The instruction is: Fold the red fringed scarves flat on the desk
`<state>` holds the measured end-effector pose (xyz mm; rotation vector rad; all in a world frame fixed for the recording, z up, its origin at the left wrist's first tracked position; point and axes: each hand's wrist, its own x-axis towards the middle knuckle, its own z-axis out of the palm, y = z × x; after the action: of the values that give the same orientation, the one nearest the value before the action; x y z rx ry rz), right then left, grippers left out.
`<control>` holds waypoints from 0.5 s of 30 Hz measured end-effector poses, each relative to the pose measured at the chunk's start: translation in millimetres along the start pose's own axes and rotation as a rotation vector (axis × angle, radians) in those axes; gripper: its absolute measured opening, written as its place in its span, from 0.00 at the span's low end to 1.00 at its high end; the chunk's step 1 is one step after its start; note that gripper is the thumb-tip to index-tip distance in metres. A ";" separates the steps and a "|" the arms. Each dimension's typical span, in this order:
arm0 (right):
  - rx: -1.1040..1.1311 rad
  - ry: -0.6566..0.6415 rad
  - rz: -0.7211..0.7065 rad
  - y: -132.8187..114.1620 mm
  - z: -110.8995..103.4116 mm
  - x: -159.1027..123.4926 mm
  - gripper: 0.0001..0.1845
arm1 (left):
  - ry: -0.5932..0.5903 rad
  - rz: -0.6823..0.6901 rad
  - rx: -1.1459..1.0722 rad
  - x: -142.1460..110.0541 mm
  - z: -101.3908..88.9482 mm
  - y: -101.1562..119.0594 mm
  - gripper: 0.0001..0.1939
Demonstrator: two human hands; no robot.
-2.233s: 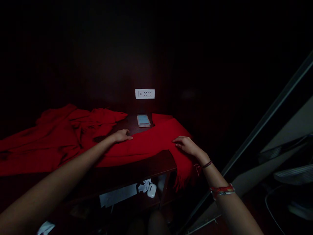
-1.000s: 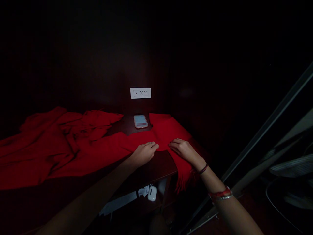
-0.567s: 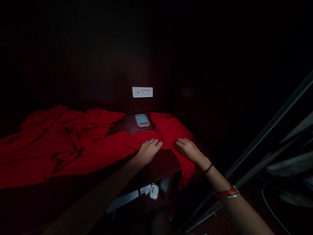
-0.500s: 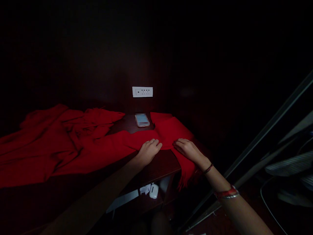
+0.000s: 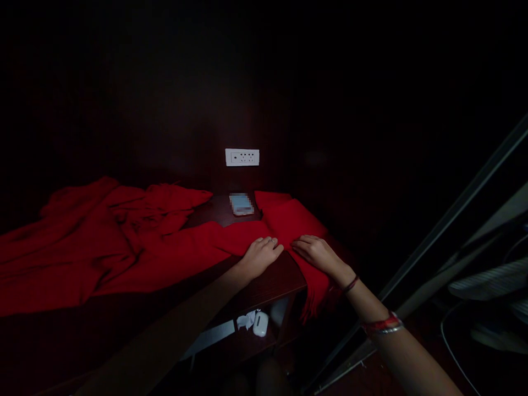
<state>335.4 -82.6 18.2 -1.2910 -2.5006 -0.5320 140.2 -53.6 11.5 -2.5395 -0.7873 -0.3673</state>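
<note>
A wide red scarf (image 5: 177,247) with a fringed end lies loosely spread along the dark wooden desk (image 5: 268,283). Its right part crosses the desk's corner, and the fringe hangs over the edge. At the front edge of the cloth, my left hand (image 5: 263,254), with a ring on one finger, has its fingers curled on the scarf. Close by on the right, my right hand (image 5: 315,251) pinches the same scarf, its fingertips partly hidden in the cloth. Only a small gap separates the two hands.
Behind the scarf a phone-like object (image 5: 241,204), blurred out, lies on the desk. A white socket plate (image 5: 242,157) is on the dark wall. An open shelf below holds a white case (image 5: 260,324) and crumpled paper (image 5: 246,320). A metal-edged frame (image 5: 454,220) slants at right.
My left hand has slid a little to the right along the scarf's edge, nearer my right hand. My right hand has stayed almost in place. The view has shifted slightly.
</note>
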 end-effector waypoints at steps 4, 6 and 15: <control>-0.059 -0.005 -0.002 -0.5 1.6 0.6 0.13 | 0.005 -0.005 0.024 8.4 4.0 -0.4 0.07; -0.102 -0.004 0.000 -0.9 2.2 0.8 0.13 | -0.002 -0.006 0.027 13.0 4.0 -1.7 0.07; -0.098 0.024 -0.001 1.6 7.6 -4.3 0.13 | -0.087 0.059 -0.132 -0.3 -6.4 -6.4 0.13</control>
<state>338.6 -81.5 9.9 -1.3098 -2.4833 -0.6735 135.5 -52.2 19.1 -2.7115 -0.7397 -0.2993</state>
